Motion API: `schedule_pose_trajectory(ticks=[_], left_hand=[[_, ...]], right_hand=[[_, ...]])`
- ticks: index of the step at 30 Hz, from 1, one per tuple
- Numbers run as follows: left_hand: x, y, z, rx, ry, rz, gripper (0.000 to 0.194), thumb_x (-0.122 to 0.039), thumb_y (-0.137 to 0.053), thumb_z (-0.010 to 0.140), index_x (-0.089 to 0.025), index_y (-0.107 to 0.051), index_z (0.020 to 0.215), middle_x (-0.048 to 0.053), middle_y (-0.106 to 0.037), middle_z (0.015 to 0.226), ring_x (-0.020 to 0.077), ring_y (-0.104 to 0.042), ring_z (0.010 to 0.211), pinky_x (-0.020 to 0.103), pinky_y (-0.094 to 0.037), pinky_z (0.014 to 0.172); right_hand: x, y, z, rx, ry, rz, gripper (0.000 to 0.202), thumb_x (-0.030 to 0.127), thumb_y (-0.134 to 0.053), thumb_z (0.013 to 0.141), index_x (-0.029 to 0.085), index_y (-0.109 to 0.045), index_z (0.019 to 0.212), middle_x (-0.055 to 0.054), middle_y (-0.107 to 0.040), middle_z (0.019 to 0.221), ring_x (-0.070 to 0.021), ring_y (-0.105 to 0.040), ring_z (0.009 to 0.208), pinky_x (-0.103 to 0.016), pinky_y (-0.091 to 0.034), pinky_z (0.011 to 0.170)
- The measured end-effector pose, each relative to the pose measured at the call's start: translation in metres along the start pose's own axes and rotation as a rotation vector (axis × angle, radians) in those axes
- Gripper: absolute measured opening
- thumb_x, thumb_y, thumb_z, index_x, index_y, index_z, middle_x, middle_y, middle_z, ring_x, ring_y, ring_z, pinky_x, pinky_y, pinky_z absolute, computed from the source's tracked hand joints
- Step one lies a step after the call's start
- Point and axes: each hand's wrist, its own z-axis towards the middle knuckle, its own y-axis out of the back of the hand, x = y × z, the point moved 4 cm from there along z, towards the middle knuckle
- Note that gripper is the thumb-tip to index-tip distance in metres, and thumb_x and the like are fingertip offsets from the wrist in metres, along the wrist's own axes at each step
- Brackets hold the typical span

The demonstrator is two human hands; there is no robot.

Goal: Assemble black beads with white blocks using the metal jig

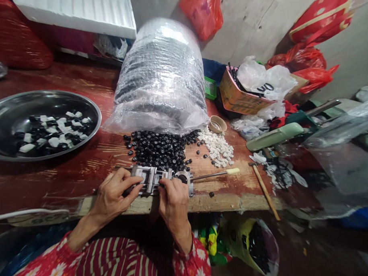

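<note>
A small metal fixture [152,180] with rails and a crosspiece sits at the table's front edge, with a lever [208,176] with a pale handle reaching out to its right. My left hand [114,194] is at the fixture's left end, thumb and forefinger curled together around something dark that I cannot make out. My right hand [175,198] rests on the fixture's right half, its fingers bent closed over a small dark spot; what they grip is hidden. Just behind the fixture lies a heap of small round black parts [162,149]. Beside it is a pile of small white pieces [218,147].
At left stands a steel basin [95,117] of black and white pieces. A big plastic-wrapped bundle [162,73] rises behind the heap. On the right are a small round bowl [217,124], a hammer [265,191] and a box [242,93]. An open bag [270,249] stands below.
</note>
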Motion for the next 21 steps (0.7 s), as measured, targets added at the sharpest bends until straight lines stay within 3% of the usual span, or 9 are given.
schedule_pose_trajectory(ticks=[8, 16, 21], left_hand=[[-0.0023, 0.0004, 0.0021, -0.015, -0.017, 0.001, 0.015, -0.025, -0.07, 0.098, -0.024, -0.076, 0.112, 0.002, -0.058, 0.094, 0.0144, -0.056, 0.08, 0.028, -0.045, 0.078], [-0.0003, -0.0011, 0.0009, -0.02, 0.001, 0.002, 0.014, -0.027, -0.07, 0.098, -0.026, -0.077, 0.11, 0.002, -0.059, 0.091, 0.0142, -0.056, 0.079, 0.028, -0.045, 0.076], [-0.0015, -0.002, 0.0021, -0.021, 0.001, 0.004, 0.014, -0.026, -0.068, 0.097, -0.025, -0.077, 0.107, 0.002, -0.058, 0.088, 0.0143, -0.054, 0.077, 0.028, -0.045, 0.074]], right_hand=[[-0.0011, -0.0046, 0.0081, 0.001, 0.043, -0.098, 0.007, 0.02, -0.06, 0.101, 0.022, -0.067, 0.099, -0.002, -0.064, 0.084, -0.0221, -0.056, 0.081, -0.036, -0.032, 0.075], [-0.0064, 0.0023, 0.0082, 0.041, 0.091, -0.075, 0.008, 0.021, -0.063, 0.102, 0.024, -0.069, 0.106, -0.001, -0.066, 0.087, -0.0203, -0.058, 0.078, -0.035, -0.032, 0.073], [-0.0039, 0.002, 0.0083, 0.025, 0.05, -0.071, 0.01, 0.015, -0.06, 0.098, 0.023, -0.066, 0.094, -0.001, -0.065, 0.082, -0.02, -0.057, 0.076, -0.035, -0.03, 0.073]])
